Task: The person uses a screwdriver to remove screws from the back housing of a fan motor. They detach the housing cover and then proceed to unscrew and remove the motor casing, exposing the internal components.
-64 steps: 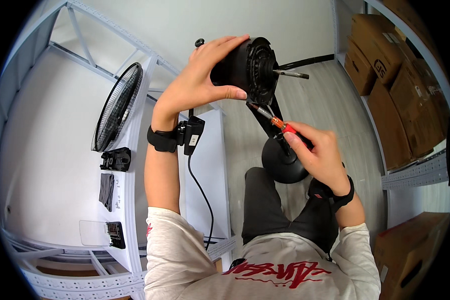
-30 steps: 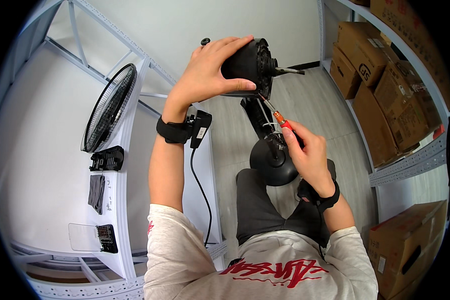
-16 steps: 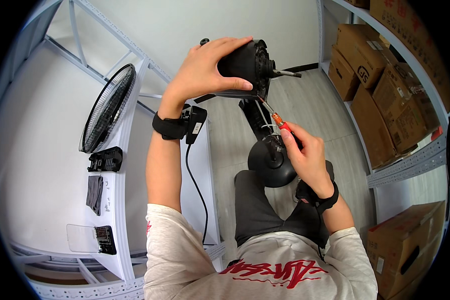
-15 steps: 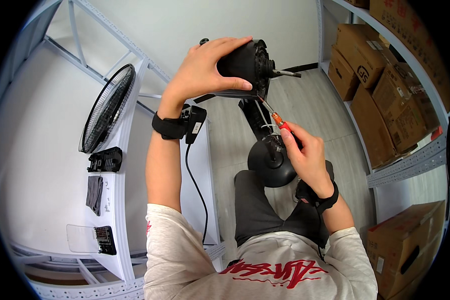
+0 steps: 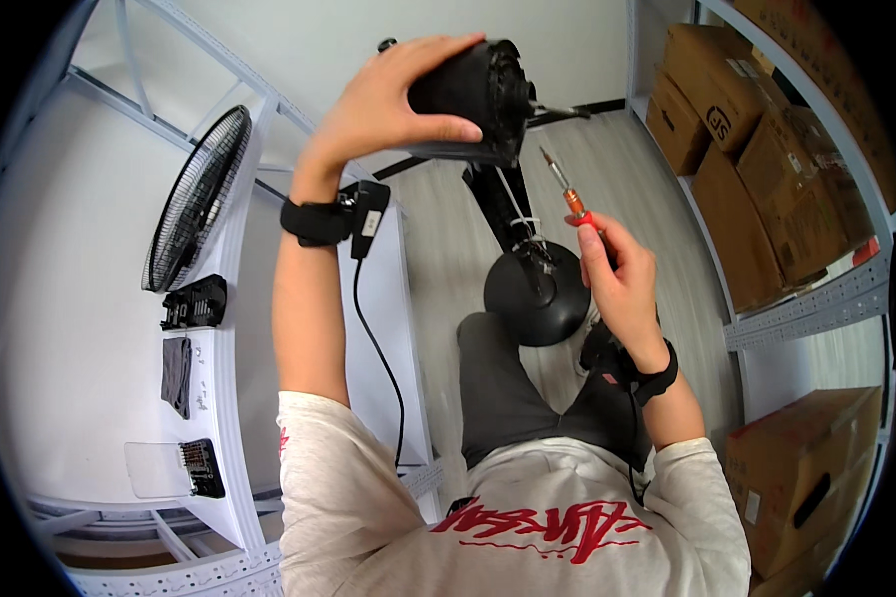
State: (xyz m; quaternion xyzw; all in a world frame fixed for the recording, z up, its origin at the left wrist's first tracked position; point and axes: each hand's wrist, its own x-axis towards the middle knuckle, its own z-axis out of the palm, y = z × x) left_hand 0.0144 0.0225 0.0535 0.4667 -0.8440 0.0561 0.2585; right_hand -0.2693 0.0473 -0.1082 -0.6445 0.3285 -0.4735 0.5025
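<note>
My left hand [image 5: 388, 104] is wrapped over a black fan motor housing [image 5: 468, 95], thumb on the near side and fingers across the top. A metal shaft [image 5: 560, 109] sticks out of its right end. Below it, a black stand with white wires [image 5: 503, 204] runs down to a round black base [image 5: 538, 298] on the floor. In my right hand [image 5: 619, 274] is a screwdriver [image 5: 572, 199] with a red and orange handle. Its tip points up and left, apart from the housing.
On the white shelf at left lie a black fan grille [image 5: 197, 199], a black plastic part [image 5: 194, 302], a dark folded cloth [image 5: 176, 373], small loose bits and a screwdriver bit case [image 5: 202, 468]. Cardboard boxes [image 5: 767, 169] fill the right rack; another box [image 5: 804, 478] is at lower right.
The screwdriver tip has come away from the lower edge of the motor housing and moved right. The left hand still grips the housing, which appears higher and farther left.
</note>
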